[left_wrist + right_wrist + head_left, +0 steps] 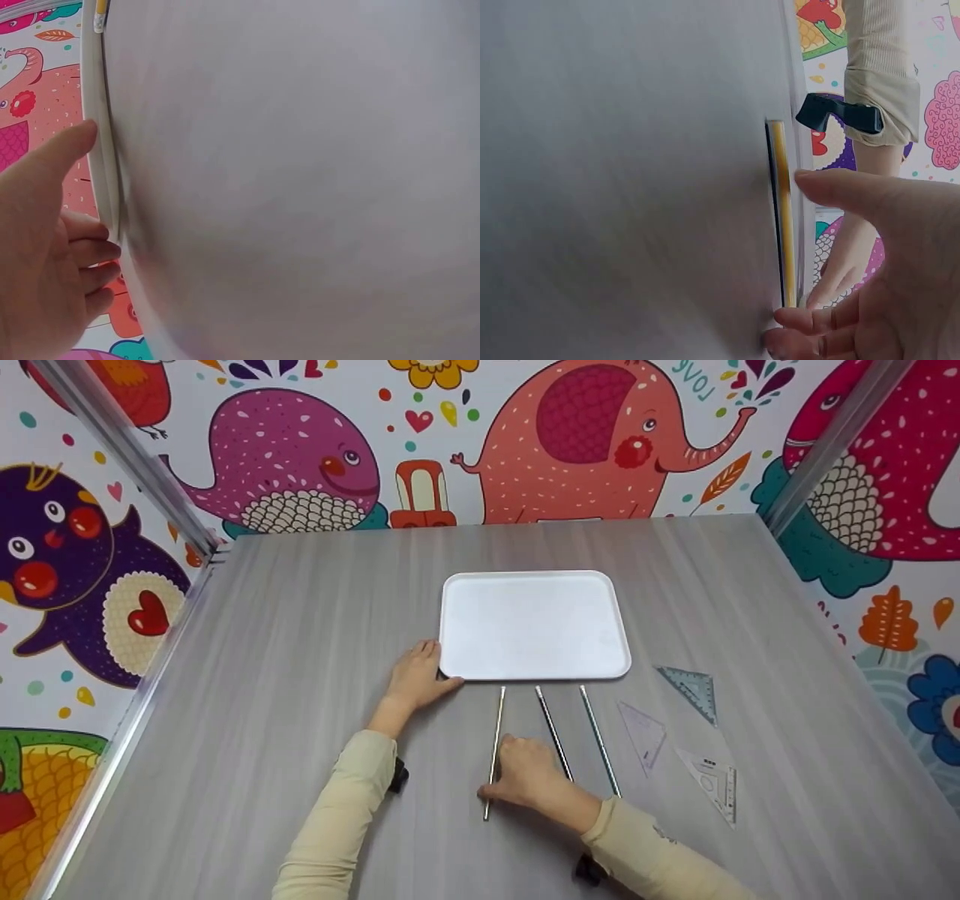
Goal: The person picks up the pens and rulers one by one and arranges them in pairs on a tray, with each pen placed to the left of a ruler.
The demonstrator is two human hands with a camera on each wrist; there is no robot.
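Observation:
My left hand (415, 679) touches the near left corner of a white tray (534, 624), thumb along its front edge and fingers beside its left side. The left wrist view shows that thumb (75, 142) against the tray's rim. A yellow pencil (498, 716) lies on the table in front of the tray. Over it is my right hand (529, 772), thumb and fingers spread wide along the shaft. In the right wrist view the yellow pencil (784, 210) lies flat beside the fingers; firm contact cannot be made out. A black pencil (552, 727) is partly hidden by the right hand.
A dark green pencil (598, 739) lies right of the black one. Further right are a purple triangle ruler (646, 735), a blue-grey triangle ruler (699, 692) and a clear triangle ruler (716, 784). Walls with cartoon animals border the grey table (315, 607).

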